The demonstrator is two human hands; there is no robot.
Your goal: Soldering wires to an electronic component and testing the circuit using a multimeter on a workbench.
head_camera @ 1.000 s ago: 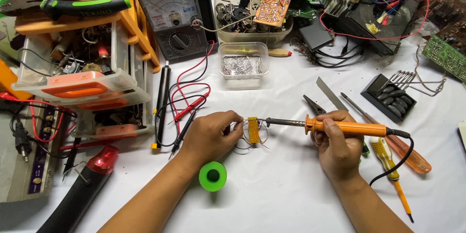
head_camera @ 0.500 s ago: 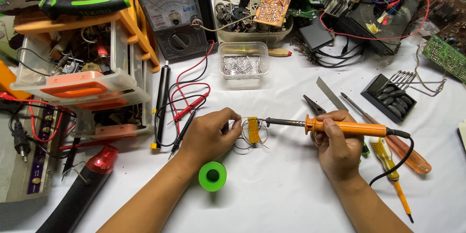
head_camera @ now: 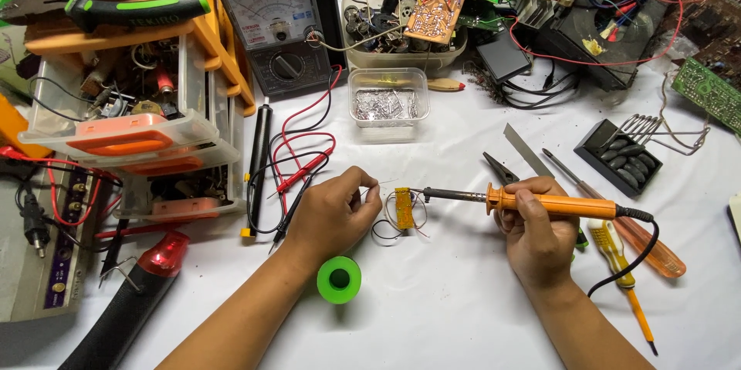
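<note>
My right hand (head_camera: 535,233) grips an orange-handled soldering iron (head_camera: 552,203), held level with its metal tip reaching left to a small yellow component (head_camera: 404,209) with thin wires that lies on the white table. My left hand (head_camera: 333,212) pinches a thin strand of solder wire just left of that component, fingertips close to the iron's tip. A green solder spool (head_camera: 339,279) sits on the table below my left wrist.
An analog multimeter (head_camera: 276,21) with red and black probe leads (head_camera: 297,173) stands at the back. A clear plastic box (head_camera: 387,103), circuit boards (head_camera: 436,15), parts drawers (head_camera: 135,138), pliers (head_camera: 131,1), screwdrivers (head_camera: 625,254), a black tray (head_camera: 621,158) and a red-and-black tool (head_camera: 131,293) surround the work spot.
</note>
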